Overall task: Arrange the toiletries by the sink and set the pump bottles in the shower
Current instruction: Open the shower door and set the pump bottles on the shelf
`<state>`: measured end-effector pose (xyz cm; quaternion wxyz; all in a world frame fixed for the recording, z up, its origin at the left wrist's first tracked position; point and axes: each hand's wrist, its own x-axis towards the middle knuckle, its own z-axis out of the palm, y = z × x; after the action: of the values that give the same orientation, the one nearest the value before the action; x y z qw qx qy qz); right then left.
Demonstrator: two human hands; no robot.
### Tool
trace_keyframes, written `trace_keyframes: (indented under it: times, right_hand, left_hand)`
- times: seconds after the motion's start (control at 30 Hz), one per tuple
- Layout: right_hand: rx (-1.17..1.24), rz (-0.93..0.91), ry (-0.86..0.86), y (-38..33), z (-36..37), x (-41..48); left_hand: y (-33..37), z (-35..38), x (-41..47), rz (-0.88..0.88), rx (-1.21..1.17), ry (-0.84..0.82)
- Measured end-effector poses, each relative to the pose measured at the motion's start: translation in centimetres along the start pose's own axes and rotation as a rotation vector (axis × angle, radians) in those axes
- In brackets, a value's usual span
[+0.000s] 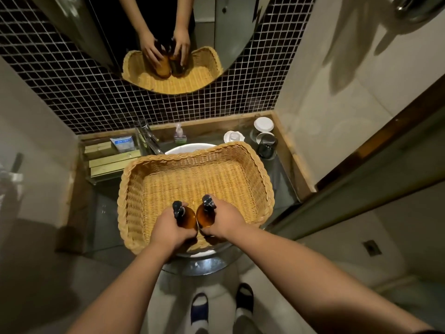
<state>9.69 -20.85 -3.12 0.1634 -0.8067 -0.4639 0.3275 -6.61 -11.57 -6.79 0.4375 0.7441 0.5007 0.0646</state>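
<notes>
Two amber pump bottles with dark pump heads stand side by side in the near end of a wicker basket [134, 189] that rests on the white sink basin. My left hand [168, 229] is wrapped around the left pump bottle [187, 219]. My right hand [222, 219] is wrapped around the right pump bottle [204, 216]. The two bottles touch or nearly touch each other. The rest of the basket holds nothing.
Behind the basket stand the faucet [148, 138], a small soap dispenser [179, 135], a white dish [232, 137] and lidded cups [265, 138]. A tray [113, 157] at back left holds boxed toiletries and a packet. A mirror [168, 44] hangs above; a door frame runs on the right.
</notes>
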Motion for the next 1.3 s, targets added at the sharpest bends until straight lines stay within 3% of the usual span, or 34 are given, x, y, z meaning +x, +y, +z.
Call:
trace_keyframes:
  times: [0.17,0.33,0.5,0.63,1.0,1.3]
  right_hand:
    - [0.107,0.033,0.002,0.1,0.7,0.5]
    - [0.15,0.065,0.11,0.1,2.0,0.5]
    - [-0.006,0.044,0.046,-1.8,0.0,1.0]
    - [0.063,0.001,0.135,-3.5,-3.3,0.1]
    - [0.043,-0.045,0.47,-6.0,-18.7,-5.9]
    - [-0.086,0.126,0.816,-1.4,-27.3,-15.8]
  left_hand:
    - [0.2,0.9,-0.1,-0.025,-0.064,0.014]
    - [0.5,0.7,-0.2,-0.049,-0.021,0.028]
    - [3.0,-1.3,-0.7,0.035,0.198,-0.036]
    - [5.8,-3.6,-0.6,0.033,0.169,-0.028]
    - [22.5,-10.1,-2.6,0.508,0.237,0.061]
    - [34.4,-6.4,-7.2,0.833,0.272,0.042]
